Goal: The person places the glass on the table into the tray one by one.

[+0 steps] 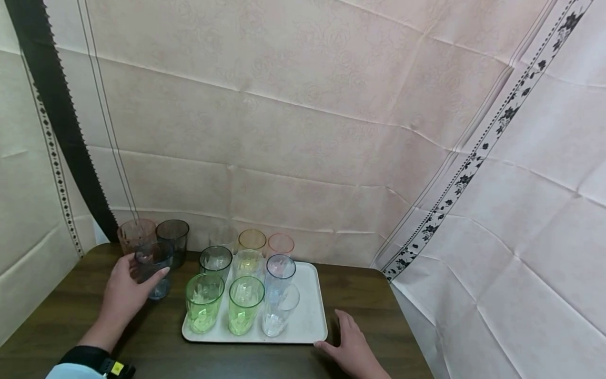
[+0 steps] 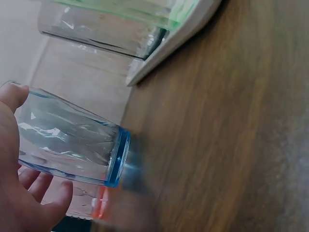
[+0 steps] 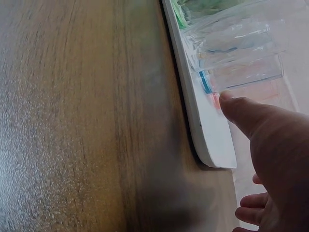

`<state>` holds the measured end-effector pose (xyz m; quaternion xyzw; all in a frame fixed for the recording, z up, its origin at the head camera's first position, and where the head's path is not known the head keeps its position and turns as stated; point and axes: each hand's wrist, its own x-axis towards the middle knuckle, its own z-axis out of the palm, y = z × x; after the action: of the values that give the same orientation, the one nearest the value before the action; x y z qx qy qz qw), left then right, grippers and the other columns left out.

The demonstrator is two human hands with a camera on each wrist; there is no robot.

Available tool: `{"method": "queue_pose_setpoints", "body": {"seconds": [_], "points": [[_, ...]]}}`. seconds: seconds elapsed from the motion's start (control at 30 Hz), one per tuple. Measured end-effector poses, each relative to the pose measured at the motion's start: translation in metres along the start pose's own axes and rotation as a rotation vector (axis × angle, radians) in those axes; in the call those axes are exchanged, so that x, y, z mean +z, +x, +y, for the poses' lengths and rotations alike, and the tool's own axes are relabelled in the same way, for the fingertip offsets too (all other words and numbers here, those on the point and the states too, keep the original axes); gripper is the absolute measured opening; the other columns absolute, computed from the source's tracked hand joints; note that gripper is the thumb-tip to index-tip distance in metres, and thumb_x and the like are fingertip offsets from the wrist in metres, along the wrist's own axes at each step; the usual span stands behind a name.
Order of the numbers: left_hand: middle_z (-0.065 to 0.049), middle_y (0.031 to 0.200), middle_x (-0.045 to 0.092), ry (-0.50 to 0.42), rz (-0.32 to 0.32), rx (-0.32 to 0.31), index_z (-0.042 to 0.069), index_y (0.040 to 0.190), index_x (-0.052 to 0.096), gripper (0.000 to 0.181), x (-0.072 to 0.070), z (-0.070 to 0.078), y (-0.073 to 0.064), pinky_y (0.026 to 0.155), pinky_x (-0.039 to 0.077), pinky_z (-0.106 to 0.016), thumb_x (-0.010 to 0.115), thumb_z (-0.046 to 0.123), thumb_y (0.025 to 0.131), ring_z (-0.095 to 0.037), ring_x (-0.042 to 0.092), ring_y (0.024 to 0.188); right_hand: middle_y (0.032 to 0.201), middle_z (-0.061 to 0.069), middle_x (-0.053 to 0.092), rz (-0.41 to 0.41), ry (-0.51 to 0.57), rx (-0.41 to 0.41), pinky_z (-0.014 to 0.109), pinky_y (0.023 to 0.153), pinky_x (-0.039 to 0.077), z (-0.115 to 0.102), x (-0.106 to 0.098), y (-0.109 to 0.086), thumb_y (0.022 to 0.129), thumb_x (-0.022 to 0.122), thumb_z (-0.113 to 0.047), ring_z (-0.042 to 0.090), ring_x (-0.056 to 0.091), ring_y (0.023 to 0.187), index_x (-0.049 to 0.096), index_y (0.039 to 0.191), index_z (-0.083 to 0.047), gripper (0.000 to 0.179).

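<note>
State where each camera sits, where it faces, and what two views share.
Head: on the head, facing forward and down at the table, white tray and glasses; left hand and right hand show.
Left wrist: on that wrist, facing the held blue glass and table; left hand shows.
Right wrist: on that wrist, facing the tray's edge; the right hand shows.
Shared: head and left wrist both show the left hand holding that blue glass.

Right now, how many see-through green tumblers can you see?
2. One see-through green tumbler stands at the near left corner of the white rectangular tray; the second tumbler stands just right of it.
</note>
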<state>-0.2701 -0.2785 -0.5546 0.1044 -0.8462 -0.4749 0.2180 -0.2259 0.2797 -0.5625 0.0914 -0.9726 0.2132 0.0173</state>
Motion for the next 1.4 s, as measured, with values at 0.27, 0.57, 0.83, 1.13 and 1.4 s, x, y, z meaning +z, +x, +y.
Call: {"method": "queue_pose_setpoints", "body": {"seconds": [0.27, 0.57, 0.83, 1.13, 1.4], "points": [[-0.038, 0.144, 0.043, 0.014, -0.028, 0.044, -0.009, 0.156, 0.03, 0.104, -0.02, 0.014, -0.014, 0.092, 0.05, -0.066, 0.073, 0.059, 0.09, -0.054, 0.047, 0.127, 0.153, 0.025, 0.042, -0.009, 0.04, 0.011, 0.058, 0.1, 0.05, -0.004, -0.005, -0.003, 0.084, 0.075, -0.067, 0.042, 0.047, 0.135, 0.038, 0.154, 0.001, 0.105], [-0.038, 0.139, 0.045, 0.038, -0.075, 0.084, -0.012, 0.151, 0.033, 0.1, -0.051, 0.038, -0.029, 0.088, 0.054, -0.056, 0.076, 0.054, 0.09, -0.053, 0.049, 0.123, 0.153, 0.024, 0.042, 0.006, 0.048, 0.018, 0.059, 0.103, 0.048, -0.012, -0.012, -0.005, 0.084, 0.076, -0.065, 0.041, 0.046, 0.137, 0.038, 0.154, 0.001, 0.104], [-0.022, 0.131, 0.052, 0.013, -0.125, 0.201, -0.002, 0.149, 0.039, 0.082, -0.075, 0.059, -0.04, 0.071, 0.051, -0.004, 0.079, 0.041, 0.092, -0.007, 0.051, 0.109, 0.154, 0.024, 0.043, 0.046, 0.062, -0.004, 0.06, 0.104, 0.047, -0.017, -0.022, -0.007, 0.084, 0.077, -0.063, 0.042, 0.045, 0.138, 0.038, 0.154, 0.001, 0.103], [0.002, 0.128, 0.062, -0.191, -0.257, 0.418, 0.006, 0.146, 0.047, 0.061, -0.088, 0.09, -0.055, 0.085, 0.05, -0.006, 0.077, 0.006, 0.093, 0.006, 0.057, 0.114, 0.156, 0.022, 0.04, 0.03, 0.082, 0.018, 0.059, 0.106, 0.046, -0.019, -0.029, -0.007, 0.081, 0.071, -0.075, 0.038, 0.041, 0.141, 0.036, 0.157, -0.002, 0.112], [-0.009, 0.13, 0.063, -0.354, -0.397, 0.555, 0.001, 0.145, 0.047, 0.064, -0.082, 0.111, -0.066, 0.085, 0.057, -0.018, 0.073, -0.013, 0.089, -0.01, 0.064, 0.116, 0.156, 0.023, 0.039, 0.036, 0.124, 0.004, 0.06, 0.107, 0.044, -0.026, -0.038, -0.01, 0.082, 0.072, -0.074, 0.039, 0.039, 0.142, 0.035, 0.158, 0.0, 0.112]]}}
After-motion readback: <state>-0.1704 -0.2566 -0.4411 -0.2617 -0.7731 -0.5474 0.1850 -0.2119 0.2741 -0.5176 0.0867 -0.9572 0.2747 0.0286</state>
